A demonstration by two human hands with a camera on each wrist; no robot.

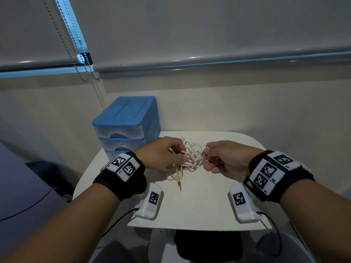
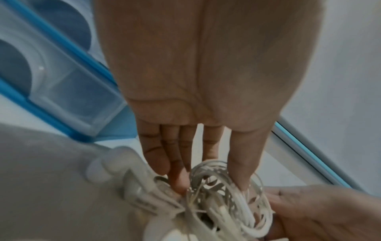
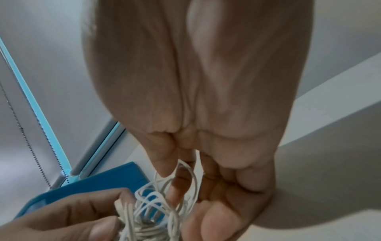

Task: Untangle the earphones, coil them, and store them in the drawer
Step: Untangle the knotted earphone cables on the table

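A tangled bundle of white earphones (image 1: pixel 191 158) hangs just above the white table (image 1: pixel 199 202), held between both hands. My left hand (image 1: pixel 167 154) pinches the left side of the tangle (image 2: pixel 222 200) with thumb and fingers. My right hand (image 1: pixel 214 158) pinches cord loops (image 3: pixel 164 195) on the right side with thumb and forefinger. A loose end with the plug (image 1: pixel 179 184) trails down onto the table. The blue drawer unit (image 1: pixel 125 126), with translucent drawers all pushed in, stands at the table's far left corner.
Two white tagged blocks (image 1: pixel 150 202) (image 1: pixel 241 204) with cables lie on the near part of the table. A window blind with a bead chain (image 1: pixel 76 44) is behind. A dark stool (image 1: pixel 207 243) shows below the table's front edge.
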